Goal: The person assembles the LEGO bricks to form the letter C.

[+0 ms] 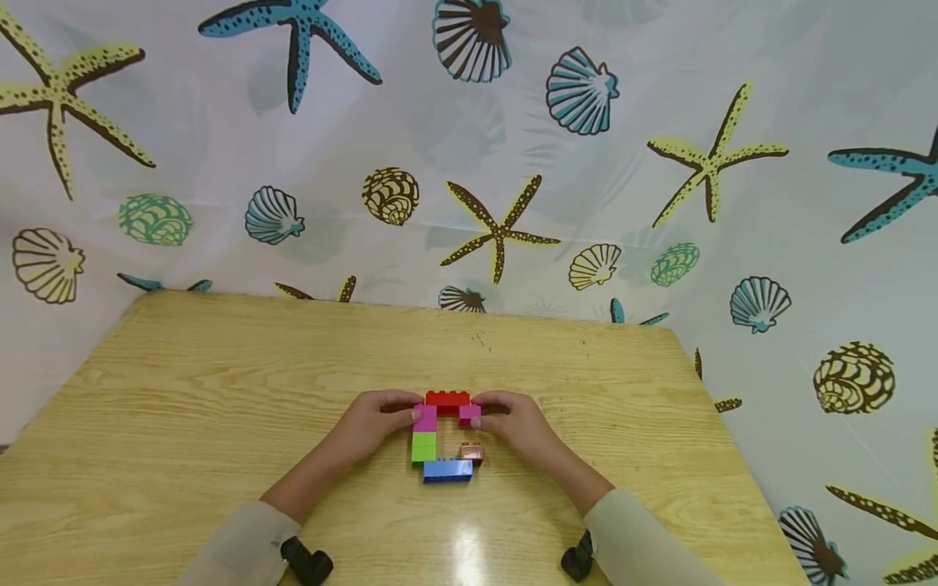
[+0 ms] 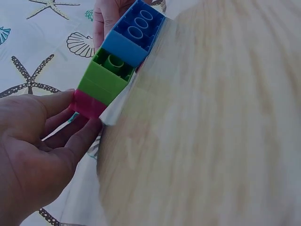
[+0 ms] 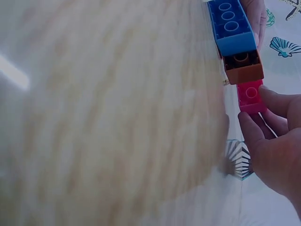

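Toy building bricks form a ring on the table. My left hand (image 1: 374,421) pinches the left pink brick (image 1: 425,418) between thumb and fingers; it adjoins a green brick (image 1: 423,447). My right hand (image 1: 516,419) pinches a smaller pink brick (image 1: 469,416) at the ring's right side. A red brick (image 1: 448,400) spans the far side between both hands. Along the near side lies a long blue brick (image 1: 448,470), with a brown brick (image 1: 472,452) at its right end. A gap shows between the brown and right pink bricks. Hollow undersides of the blue brick (image 2: 134,35) and green brick (image 2: 106,77) face the left wrist view.
The wooden table (image 1: 220,366) extends around the bricks on all sides. Behind it and to the right hangs a white cloth (image 1: 330,146) printed with starfish and shells. A black wrist device (image 1: 306,561) sits at the left sleeve, another black device (image 1: 577,557) at the right.
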